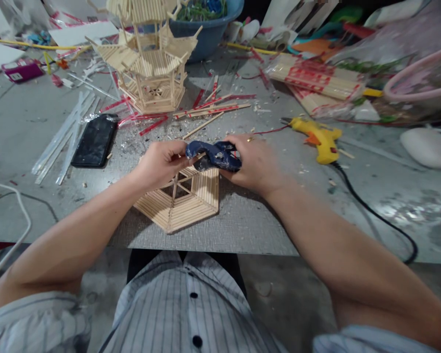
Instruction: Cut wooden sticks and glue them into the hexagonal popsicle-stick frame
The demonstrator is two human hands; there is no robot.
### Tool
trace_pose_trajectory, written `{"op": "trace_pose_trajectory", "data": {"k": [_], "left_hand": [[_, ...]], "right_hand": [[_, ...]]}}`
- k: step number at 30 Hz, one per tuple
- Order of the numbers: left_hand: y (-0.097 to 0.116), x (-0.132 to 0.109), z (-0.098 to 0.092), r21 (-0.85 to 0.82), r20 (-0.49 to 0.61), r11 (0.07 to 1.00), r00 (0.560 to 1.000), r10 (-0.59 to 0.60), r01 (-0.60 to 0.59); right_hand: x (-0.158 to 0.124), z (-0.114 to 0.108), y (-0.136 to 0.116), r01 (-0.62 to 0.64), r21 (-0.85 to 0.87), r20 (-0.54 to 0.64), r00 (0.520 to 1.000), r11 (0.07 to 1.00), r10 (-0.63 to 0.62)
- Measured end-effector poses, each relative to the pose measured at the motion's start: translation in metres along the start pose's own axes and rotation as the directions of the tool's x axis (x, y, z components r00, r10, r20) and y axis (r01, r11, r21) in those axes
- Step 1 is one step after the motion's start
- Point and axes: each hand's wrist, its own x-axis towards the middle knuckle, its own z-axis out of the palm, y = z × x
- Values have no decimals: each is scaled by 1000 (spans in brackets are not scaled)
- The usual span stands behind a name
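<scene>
Hands meet over the centre of the desk. The right hand is wrapped round a dark blue glue gun, by its shape, its body blotched w/ pale smears. The left hand is closed, fingertips pinching a thin stick right at the gun's front end. The gun's long axis runs left-right, nose toward the left hand, so the two hands are almost touching across it.

Directly beneath them – partly hidden by the left hand – lies a hexagonal stick panel: pale wood slats laid side by side in wedge sections, w/ spokes crossing an open middle. It lies flat on a grey woven-looking mat, about equally near both hands.

Farther out:
- Right: a yellow glue gun on its side, black cord trailing off toward the desk edge.
- Left: a black phone face up, beside clear glue rods.
- Behind: a tiered stick pagoda, same pale wood, and a blue basin.
- Back right: wrapped stick bundles w/ red print, amid scraps and chips.
</scene>
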Motion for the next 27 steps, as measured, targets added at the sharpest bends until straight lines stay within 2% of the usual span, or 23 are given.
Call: {"op": "trace_pose_trajectory", "data": {"k": [15, 27], "left_hand": [[-2, -2, 2, -60, 35, 998, 999, -23, 25], [1, -2, 5, -40, -12, 998, 999, -43, 42]], "right_hand": [[-1, -2, -1, -17, -21, 39, 999, 1000, 18], [-3, -5, -5, -66, -19, 78, 995, 998, 67]]}}
